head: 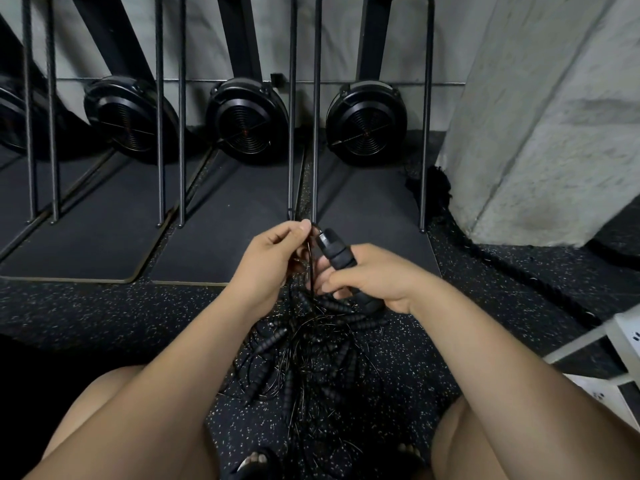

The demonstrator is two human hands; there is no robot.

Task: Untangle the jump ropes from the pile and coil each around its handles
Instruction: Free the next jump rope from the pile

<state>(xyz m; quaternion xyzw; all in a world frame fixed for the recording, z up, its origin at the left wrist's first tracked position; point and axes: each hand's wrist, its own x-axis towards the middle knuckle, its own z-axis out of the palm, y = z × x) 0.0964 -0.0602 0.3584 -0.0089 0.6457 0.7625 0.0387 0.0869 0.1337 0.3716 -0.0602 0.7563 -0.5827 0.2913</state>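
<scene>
A tangled pile of black jump ropes (311,358) with ribbed foam handles lies on the speckled floor between my knees. My right hand (367,282) grips one black handle (334,249), which points up and to the left. My left hand (270,261) pinches the thin black cord (310,268) just beside the handle's tip, between thumb and forefinger. The cord runs down from my fingers into the pile. Where it ends in the tangle is hidden.
Three black fan-wheel machines (367,124) stand upright along the grey wall, with thin metal rack posts (315,133) in front on dark mats. A concrete pillar (540,116) rises at right. A thick black rope (512,271) lies on the floor; white boxes (616,341) sit far right.
</scene>
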